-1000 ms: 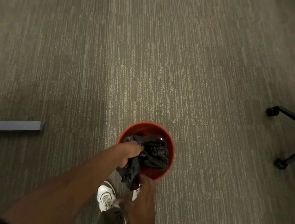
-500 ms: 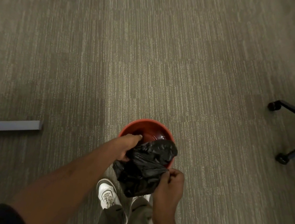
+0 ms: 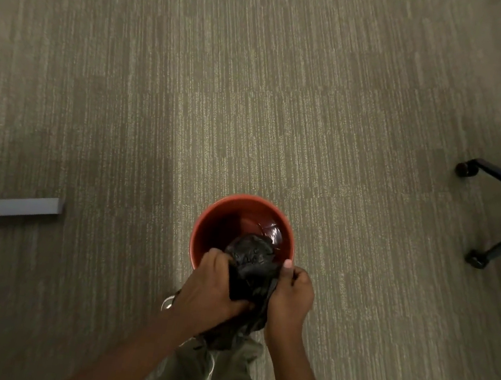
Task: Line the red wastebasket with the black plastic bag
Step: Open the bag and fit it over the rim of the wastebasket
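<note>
Black plastic bag (image 3: 252, 264) (bunched, long axis toward wastebasket (image 3: 204, 231)) gripped by left hand (image 3: 213, 284) and right hand (image 3: 290, 295).

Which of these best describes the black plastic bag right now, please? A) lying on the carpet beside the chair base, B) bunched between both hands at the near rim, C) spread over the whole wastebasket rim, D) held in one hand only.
B: the black plastic bag is crumpled between the left hand and right hand over the near edge of the red wastebasket, whose far rim is bare.
</note>
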Demonstrator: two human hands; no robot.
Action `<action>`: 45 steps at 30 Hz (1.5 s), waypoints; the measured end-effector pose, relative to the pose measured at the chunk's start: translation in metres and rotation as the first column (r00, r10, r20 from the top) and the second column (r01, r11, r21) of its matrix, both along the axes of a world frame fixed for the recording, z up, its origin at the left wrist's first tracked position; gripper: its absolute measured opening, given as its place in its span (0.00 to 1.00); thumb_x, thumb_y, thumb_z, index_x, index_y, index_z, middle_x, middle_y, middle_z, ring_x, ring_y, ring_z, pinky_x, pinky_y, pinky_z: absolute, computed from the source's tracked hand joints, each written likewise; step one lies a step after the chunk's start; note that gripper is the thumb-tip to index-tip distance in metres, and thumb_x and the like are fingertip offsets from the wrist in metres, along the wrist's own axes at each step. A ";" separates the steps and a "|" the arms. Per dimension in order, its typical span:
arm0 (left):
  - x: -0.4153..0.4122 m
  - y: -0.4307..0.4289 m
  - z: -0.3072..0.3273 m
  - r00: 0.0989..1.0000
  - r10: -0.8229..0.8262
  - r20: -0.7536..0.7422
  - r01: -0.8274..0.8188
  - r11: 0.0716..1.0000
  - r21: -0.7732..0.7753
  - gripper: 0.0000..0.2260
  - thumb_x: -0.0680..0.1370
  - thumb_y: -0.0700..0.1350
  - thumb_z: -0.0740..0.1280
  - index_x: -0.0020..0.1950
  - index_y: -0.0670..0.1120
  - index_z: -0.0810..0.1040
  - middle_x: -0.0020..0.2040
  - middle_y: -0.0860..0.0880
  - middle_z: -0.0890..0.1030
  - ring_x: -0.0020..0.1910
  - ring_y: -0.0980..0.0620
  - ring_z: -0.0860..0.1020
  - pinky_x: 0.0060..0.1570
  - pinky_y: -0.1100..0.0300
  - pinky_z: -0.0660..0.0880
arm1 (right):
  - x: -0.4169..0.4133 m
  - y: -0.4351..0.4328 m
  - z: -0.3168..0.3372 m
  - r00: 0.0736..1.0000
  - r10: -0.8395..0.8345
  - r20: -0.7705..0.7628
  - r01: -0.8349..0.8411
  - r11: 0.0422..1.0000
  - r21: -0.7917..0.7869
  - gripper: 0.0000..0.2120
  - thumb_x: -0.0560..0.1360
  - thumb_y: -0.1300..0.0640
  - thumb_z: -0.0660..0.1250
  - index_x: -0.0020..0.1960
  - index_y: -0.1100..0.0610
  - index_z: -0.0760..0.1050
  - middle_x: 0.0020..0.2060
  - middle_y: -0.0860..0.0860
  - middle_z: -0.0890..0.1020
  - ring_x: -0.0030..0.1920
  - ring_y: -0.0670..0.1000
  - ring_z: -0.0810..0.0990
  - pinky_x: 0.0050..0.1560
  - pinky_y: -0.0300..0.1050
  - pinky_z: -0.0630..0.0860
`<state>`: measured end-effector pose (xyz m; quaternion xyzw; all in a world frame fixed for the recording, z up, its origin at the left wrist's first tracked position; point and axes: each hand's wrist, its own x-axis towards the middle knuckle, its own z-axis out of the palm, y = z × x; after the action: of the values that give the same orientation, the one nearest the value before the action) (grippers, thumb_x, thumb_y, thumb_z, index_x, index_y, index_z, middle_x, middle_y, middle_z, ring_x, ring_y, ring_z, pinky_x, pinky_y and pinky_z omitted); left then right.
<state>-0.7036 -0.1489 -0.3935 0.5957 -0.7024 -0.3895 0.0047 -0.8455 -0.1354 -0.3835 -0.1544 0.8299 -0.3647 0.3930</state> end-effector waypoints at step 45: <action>0.003 -0.215 -0.243 0.976 0.033 0.215 -0.014 0.996 -0.088 0.19 0.77 0.60 0.60 0.33 0.48 0.72 0.31 0.49 0.75 0.34 0.45 0.76 0.32 0.57 0.68 | -0.140 -0.147 -0.261 0.724 0.672 -0.158 -0.648 0.740 0.180 0.22 0.76 0.48 0.66 0.28 0.58 0.68 0.23 0.53 0.69 0.25 0.51 0.67 0.29 0.45 0.60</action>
<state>-0.7009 -0.3636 -0.6365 0.6420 -0.7077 -0.2919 -0.0417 -0.9855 -0.2824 -0.6449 -0.4554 0.7765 -0.1347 0.4141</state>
